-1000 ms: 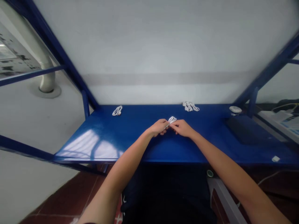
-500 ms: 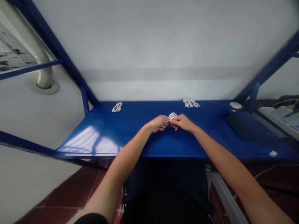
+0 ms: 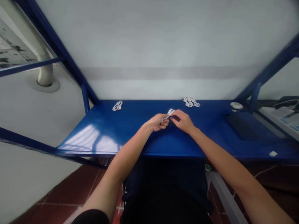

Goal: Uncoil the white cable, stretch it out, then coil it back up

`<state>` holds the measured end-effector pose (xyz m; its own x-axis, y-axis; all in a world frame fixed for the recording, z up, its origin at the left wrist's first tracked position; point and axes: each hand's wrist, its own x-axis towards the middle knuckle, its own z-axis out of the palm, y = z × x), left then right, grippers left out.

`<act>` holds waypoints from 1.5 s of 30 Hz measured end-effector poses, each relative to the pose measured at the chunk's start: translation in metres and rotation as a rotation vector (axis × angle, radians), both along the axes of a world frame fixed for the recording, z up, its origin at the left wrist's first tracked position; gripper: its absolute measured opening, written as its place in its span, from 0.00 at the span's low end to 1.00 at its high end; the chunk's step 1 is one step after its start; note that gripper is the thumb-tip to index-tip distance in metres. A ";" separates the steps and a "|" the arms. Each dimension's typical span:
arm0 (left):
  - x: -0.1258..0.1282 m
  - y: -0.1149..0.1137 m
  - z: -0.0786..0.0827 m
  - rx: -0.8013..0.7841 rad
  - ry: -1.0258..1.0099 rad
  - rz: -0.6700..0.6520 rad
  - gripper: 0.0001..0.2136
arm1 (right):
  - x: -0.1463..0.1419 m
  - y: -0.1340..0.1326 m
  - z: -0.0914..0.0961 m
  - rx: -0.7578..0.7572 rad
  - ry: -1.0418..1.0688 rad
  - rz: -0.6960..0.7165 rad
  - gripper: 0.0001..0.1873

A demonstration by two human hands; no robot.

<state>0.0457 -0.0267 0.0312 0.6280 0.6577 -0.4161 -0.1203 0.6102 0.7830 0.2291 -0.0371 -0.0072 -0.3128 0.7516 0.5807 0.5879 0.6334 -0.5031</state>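
Over the middle of the blue table (image 3: 130,130), my left hand (image 3: 157,122) is closed on a small coiled white cable (image 3: 170,112), which sticks up from its fingers. My right hand (image 3: 183,120) sits just to the right of it, its fingers curled and its fingertips at the cable's end. Whether the right hand grips the cable or only touches it does not show.
A single coiled white cable (image 3: 117,105) lies at the back left. A pile of several white cables (image 3: 191,102) lies at the back right. A black pad (image 3: 243,127), a white round object (image 3: 235,106) and a small white piece (image 3: 272,153) sit on the right. Blue frame struts flank both sides.
The cable has tipped leftward into my left hand. My right hand has drawn slightly to the right, opening a small gap between the hands.
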 end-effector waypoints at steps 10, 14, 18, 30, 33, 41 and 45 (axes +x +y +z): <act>0.001 0.001 -0.003 0.071 0.026 0.033 0.11 | -0.004 -0.005 0.007 0.125 -0.178 -0.076 0.09; 0.004 -0.001 -0.004 0.101 0.070 0.051 0.11 | -0.003 -0.006 0.008 0.143 -0.263 -0.119 0.11; 0.011 -0.003 -0.009 0.228 0.181 0.108 0.11 | -0.003 -0.007 0.005 0.139 -0.328 -0.128 0.13; 0.014 0.003 -0.027 0.591 0.378 0.187 0.07 | -0.013 0.001 -0.004 -0.310 0.255 -0.127 0.10; 0.012 0.006 -0.029 0.762 0.401 0.185 0.06 | -0.012 0.003 -0.001 -0.603 0.487 -0.031 0.12; 0.005 0.010 -0.031 1.210 0.406 0.210 0.06 | -0.001 0.006 0.009 -1.141 0.853 0.129 0.05; 0.005 0.012 -0.032 0.951 0.358 0.244 0.10 | -0.003 0.006 0.006 -0.948 0.682 0.079 0.05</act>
<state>0.0511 -0.0145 -0.0005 0.3762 0.9039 0.2036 0.1767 -0.2857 0.9419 0.2256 -0.0314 -0.0015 -0.2184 0.9662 -0.1367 -0.0104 -0.1424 -0.9898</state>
